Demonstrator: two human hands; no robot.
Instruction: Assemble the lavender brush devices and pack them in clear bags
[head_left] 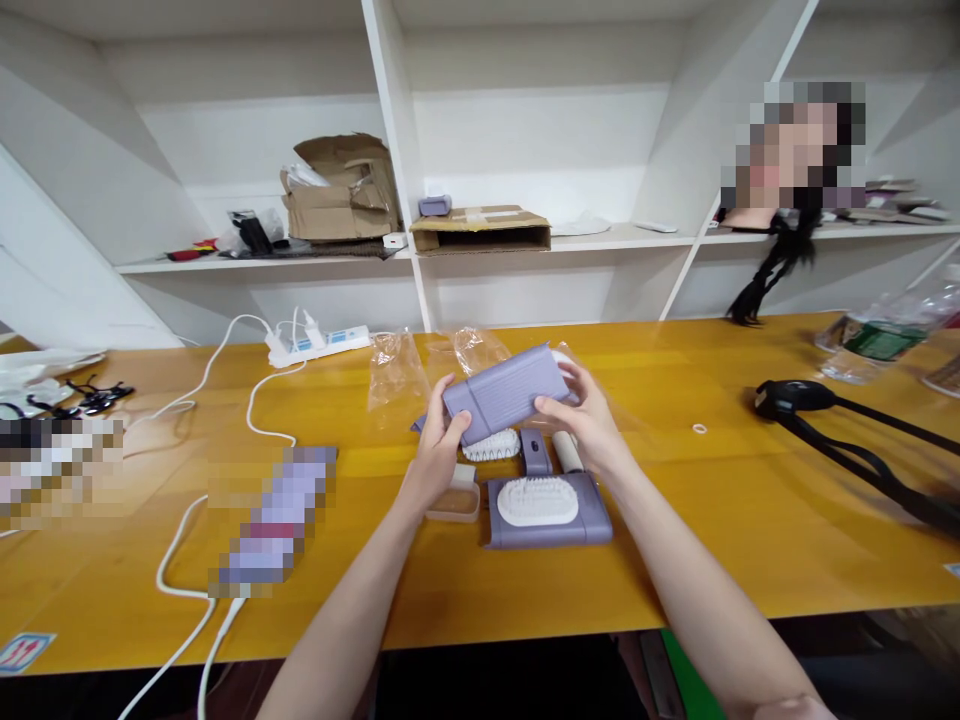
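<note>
Between my two hands I hold a purple ribbed plastic case (510,390), raised and tilted above the table. My left hand (444,430) grips its left end with the thumb on the front. My right hand (585,415) grips the right end, and part of something white shows by its fingers. Below lies a second purple case part (592,520) with a white bristled oval brush head (538,500) on it. Just behind are another white bristled piece (491,445), a small purple part (535,453), a white cylinder (568,452) and a translucent shallow tray (454,502).
Clear plastic bags (397,365) lie behind my hands. A power strip (319,345) with white cables stands at the back left, and a blurred purple item (281,510) lies left. Black straps (802,400), a white ring (699,428) and a plastic bottle (877,335) are right. Cardboard boxes (480,230) sit on the shelf.
</note>
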